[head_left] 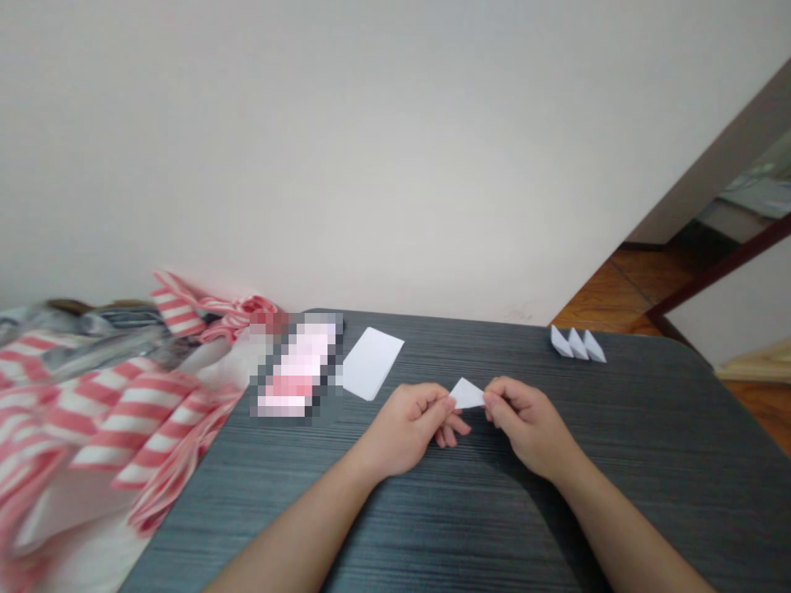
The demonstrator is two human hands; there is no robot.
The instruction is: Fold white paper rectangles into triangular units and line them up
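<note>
A small white folded paper triangle (468, 394) is held above the dark table, its peak pointing up and away from me. My left hand (413, 424) pinches its left corner between thumb and forefinger, the other fingers loosely curled below. At the right corner, my right hand (522, 424) grips the paper in the same way. Beyond my left hand lies a stack of white paper sheets (373, 362). Several folded white paper pieces (578, 344) stand in a row toward the back right, apart from my hands.
The dark wood-grain table (395, 527) meets a pale wall (395, 165) at its back edge. A pixelated phone-like object (300, 366) lies at the left edge. Red-and-white striped cloth (142, 412) is heaped beside the table on the left. Wooden floor (593, 292) shows at right.
</note>
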